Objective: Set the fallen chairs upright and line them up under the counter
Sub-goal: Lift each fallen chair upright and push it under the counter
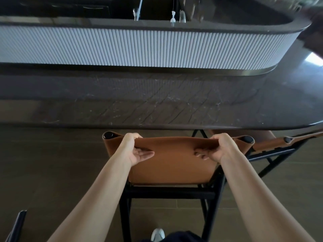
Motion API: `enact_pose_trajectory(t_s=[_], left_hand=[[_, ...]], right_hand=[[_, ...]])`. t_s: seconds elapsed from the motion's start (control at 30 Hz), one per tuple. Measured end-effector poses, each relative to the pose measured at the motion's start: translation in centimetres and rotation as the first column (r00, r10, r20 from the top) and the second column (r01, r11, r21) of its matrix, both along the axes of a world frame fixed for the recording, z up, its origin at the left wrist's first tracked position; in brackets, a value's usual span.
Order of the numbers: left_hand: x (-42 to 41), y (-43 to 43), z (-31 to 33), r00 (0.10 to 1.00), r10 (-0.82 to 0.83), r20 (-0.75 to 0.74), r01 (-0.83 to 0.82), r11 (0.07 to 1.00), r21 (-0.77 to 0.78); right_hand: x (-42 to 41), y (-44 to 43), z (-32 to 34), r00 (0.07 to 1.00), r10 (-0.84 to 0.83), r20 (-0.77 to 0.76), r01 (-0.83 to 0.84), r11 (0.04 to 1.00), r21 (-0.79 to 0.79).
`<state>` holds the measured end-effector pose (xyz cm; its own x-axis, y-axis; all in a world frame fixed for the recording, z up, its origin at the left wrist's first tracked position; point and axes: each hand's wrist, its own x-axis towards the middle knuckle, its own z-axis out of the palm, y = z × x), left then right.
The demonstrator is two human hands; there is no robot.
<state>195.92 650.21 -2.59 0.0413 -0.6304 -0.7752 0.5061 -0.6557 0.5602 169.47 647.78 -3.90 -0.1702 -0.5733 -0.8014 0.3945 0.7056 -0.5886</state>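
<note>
A chair with a tan leather back [174,161] and black metal frame stands upright right in front of me, its seat tucked beneath the dark marble counter [157,102]. My left hand [138,149] grips the top edge of the leather back near its left post. My right hand [215,149] grips the same edge near the right post. A second tan chair [272,142] stands to the right, partly under the counter's rounded end.
The counter's far side rises as a white ribbed wall [139,48] with taps and a soap pump behind it. A black bar of another frame [16,226] pokes in at the lower left. Brown tiled floor lies around; my shoe [157,234] shows at the bottom.
</note>
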Motion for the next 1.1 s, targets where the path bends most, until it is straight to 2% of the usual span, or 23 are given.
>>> enact_pose_trajectory(t_s=[0.23,0.4,0.5,0.8,1.1], left_hand=[[0.3,-1.1,-0.3,0.998,0.009,-0.060,-0.010,1.000,-0.022],[0.5,-1.5,-0.4,0.993,0.022,-0.118,-0.028,0.998,-0.050],[0.4,-2.2,0.1,0.981,0.038,-0.189,-0.052,0.996,-0.069],[-0.2,-8.0,2.3,0.997,0.022,-0.079,-0.026,0.999,-0.044],[-2.1,-11.1,1.8,0.992,0.054,-0.112,-0.065,0.993,-0.094]], right_hand=[[-0.1,-0.8,0.2,1.000,-0.017,0.020,0.018,0.999,-0.029],[-0.3,-0.5,-0.1,0.990,-0.073,0.124,0.080,0.995,-0.055],[-0.5,-1.2,0.3,0.985,-0.040,0.170,0.054,0.996,-0.076],[-0.4,-6.6,1.8,0.983,-0.055,0.177,0.078,0.990,-0.122],[-2.7,-10.5,1.2,0.981,-0.061,0.182,0.097,0.976,-0.195]])
